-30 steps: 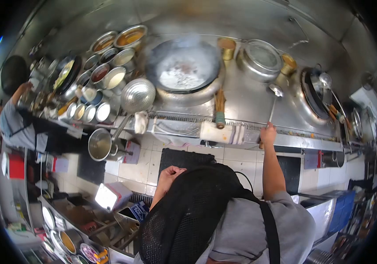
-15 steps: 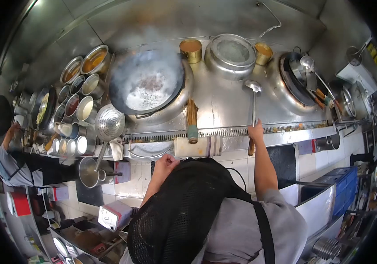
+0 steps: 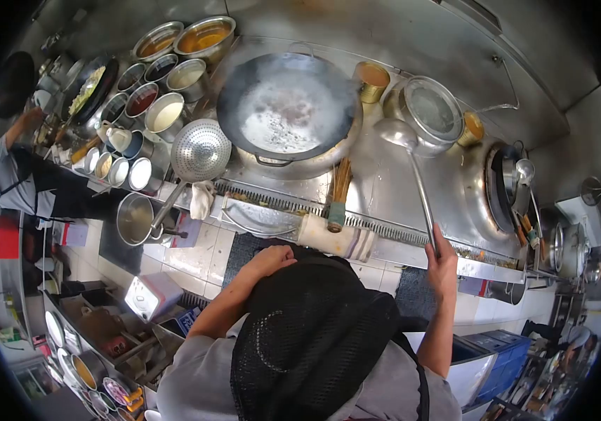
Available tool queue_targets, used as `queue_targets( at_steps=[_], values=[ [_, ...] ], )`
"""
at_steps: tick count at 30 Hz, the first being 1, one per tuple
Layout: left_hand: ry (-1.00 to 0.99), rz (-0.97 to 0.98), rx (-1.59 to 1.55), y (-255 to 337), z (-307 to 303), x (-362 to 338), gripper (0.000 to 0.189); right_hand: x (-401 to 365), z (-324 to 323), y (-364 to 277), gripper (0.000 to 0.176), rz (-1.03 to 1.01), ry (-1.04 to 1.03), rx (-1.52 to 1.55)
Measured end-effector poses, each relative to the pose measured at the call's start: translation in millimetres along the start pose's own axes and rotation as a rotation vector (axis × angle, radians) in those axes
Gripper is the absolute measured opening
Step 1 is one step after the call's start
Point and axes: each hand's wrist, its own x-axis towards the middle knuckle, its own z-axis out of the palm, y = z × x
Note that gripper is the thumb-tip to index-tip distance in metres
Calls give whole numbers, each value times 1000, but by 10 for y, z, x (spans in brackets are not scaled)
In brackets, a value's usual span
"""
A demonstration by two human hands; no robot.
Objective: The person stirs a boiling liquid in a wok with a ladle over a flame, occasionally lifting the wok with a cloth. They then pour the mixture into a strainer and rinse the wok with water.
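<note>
My right hand (image 3: 443,258) is clamped on the long steel ladle (image 3: 420,189), bowl pointing up-left just beside the steaming black wok (image 3: 286,105); left hand (image 3: 272,258) is curled, empty.

Silver ladle (image 3: 418,184), dark wok (image 3: 231,105) frothing white, striped white towel (image 3: 337,239) — green-banded brush (image 3: 335,209), black mesh cap (image 3: 314,330).
</note>
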Motion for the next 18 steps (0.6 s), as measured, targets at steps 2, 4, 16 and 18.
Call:
queue_targets(
  at_steps=[2,4,16,18],
  values=[
    [-28,-4,38,-140,-79,18,29,154,0,-328,49,-72,-86,-75],
    [-26,-40,12,-321,-198,-4,27,341,95,-594,49,-146,-128,-194],
    [268,-273,-142,-1488,-464,-883,28,1564,1895,-1002,53,-166,-270,-498],
    [227,-357,-128,-1647,-473,-1040,30,1768,2135,-1009,54,-197,-255,-457]
  ],
)
